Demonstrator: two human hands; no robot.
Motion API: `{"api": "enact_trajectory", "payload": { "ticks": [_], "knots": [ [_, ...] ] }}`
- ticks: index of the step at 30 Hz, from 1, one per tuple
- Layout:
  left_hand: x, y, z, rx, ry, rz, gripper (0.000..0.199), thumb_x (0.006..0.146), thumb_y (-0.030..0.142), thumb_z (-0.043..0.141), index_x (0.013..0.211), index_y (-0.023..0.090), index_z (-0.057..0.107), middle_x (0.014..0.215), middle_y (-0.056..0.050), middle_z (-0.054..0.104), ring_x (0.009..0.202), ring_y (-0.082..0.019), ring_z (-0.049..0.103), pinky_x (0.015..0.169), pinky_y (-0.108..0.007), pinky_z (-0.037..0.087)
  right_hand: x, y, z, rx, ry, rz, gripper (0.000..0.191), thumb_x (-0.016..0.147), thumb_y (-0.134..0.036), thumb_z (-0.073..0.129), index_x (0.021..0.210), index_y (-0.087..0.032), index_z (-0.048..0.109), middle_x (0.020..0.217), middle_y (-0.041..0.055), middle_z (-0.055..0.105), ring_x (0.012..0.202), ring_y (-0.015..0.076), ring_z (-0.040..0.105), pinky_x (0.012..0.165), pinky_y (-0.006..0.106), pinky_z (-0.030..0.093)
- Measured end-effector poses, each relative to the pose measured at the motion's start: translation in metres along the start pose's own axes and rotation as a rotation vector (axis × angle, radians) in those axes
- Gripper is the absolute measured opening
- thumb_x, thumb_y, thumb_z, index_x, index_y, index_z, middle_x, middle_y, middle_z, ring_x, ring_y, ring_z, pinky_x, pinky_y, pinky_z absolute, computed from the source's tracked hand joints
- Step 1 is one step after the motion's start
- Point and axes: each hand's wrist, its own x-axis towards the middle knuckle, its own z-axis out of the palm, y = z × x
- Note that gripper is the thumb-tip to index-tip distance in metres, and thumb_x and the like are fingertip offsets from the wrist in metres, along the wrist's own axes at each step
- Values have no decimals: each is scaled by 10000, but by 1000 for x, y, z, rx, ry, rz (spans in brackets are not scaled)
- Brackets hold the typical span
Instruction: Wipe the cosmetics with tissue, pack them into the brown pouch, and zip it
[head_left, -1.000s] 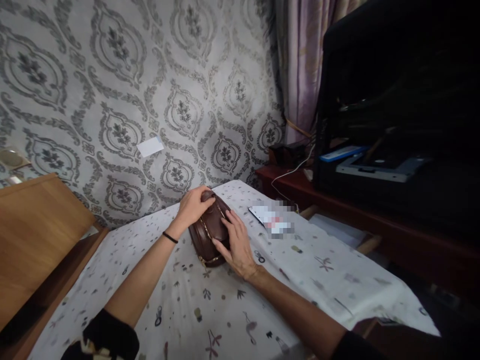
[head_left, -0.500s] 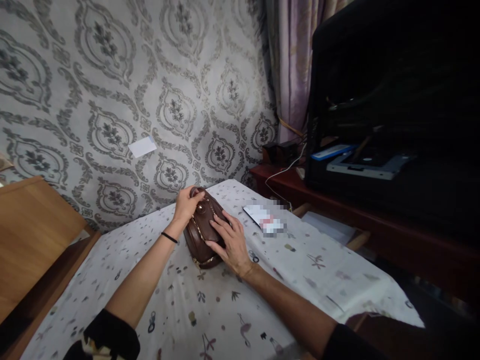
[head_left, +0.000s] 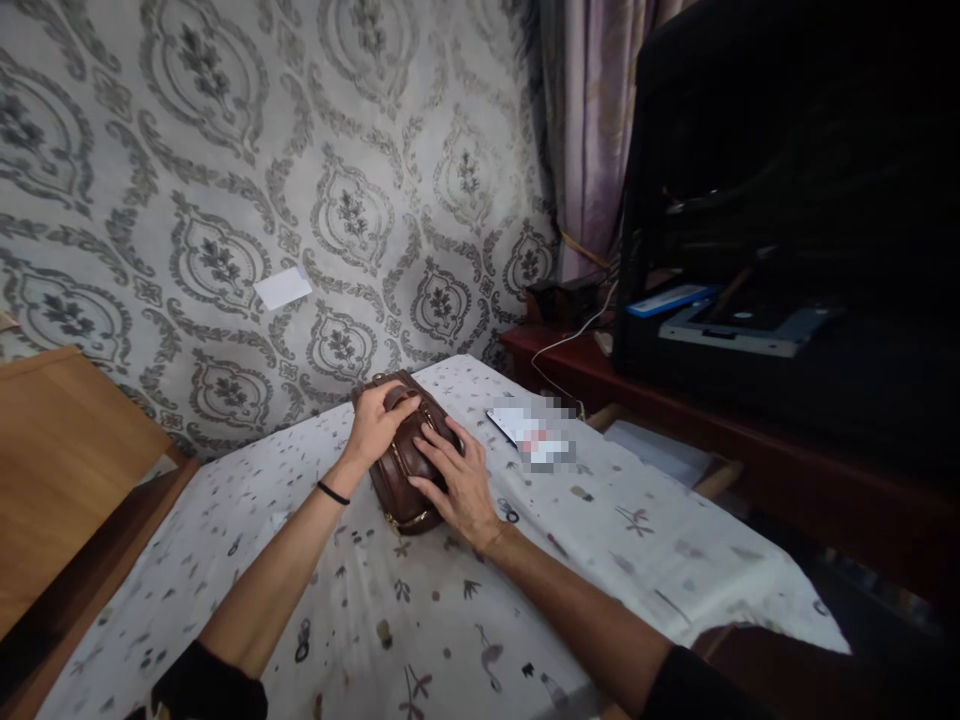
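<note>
A dark brown leather bag (head_left: pixel 402 496) with gold zips lies on the patterned white cloth (head_left: pixel 360 640). My left hand (head_left: pixel 377 422) is at the far part of the bag, its thumb and fingers closed on a flap or strap there. Across the bag's right side rests my right hand (head_left: pixel 463 482), fingers spread flat on the leather. A black band circles my left wrist.
Right of the bag lies a phone (head_left: pixel 529 436) with a lit screen. A dark red desk (head_left: pixel 555 350) with a white cable and a large black screen stands at the right. A wooden board (head_left: pixel 75 470) is at the left.
My left hand has shifted slightly toward me and now grips the strap or flap; more of the bag's far end shows. My right hand stays on the bag.
</note>
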Motion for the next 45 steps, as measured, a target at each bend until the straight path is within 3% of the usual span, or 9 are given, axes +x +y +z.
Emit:
{"api": "enact_trajectory", "payload": {
  "ticks": [7,12,19,30,45],
  "knots": [
    [1,-4,-5,22,-54,7,245,803,385,618,671,184,570,629,36,543,619,-127,480,610,-241,386,2,-1,-6,49,24,44,524,921,-542,562,1356,-249,542,1484,133,493,1388,354,403,1080,571,392],
    [4,-8,-22,80,-66,-24,257,802,410,614,698,175,603,639,29,548,620,-132,478,593,-242,367,3,1,-8,110,84,161,621,885,-523,599,1393,-198,447,1499,195,400,1370,355,410,1102,583,373],
    [-7,-17,-44,174,-66,-79,287,807,424,599,686,164,603,624,25,548,608,-130,482,584,-242,366,2,10,-5,233,-19,196,628,893,-544,593,1394,-194,449,1502,190,386,1400,337,380,1139,557,359],
    [-20,-11,-39,359,-13,-51,197,790,287,643,635,166,631,680,-5,608,665,-154,530,606,-258,362,-1,8,2,254,27,260,643,891,-592,579,1416,-244,450,1489,167,427,1378,349,415,1129,585,364],
    [-54,8,-26,376,-12,-10,341,841,302,596,563,189,433,652,31,437,594,-123,436,579,-265,300,-1,10,7,215,14,235,655,892,-582,583,1432,-248,421,1499,171,399,1387,356,398,1125,594,361]
  ]
}}
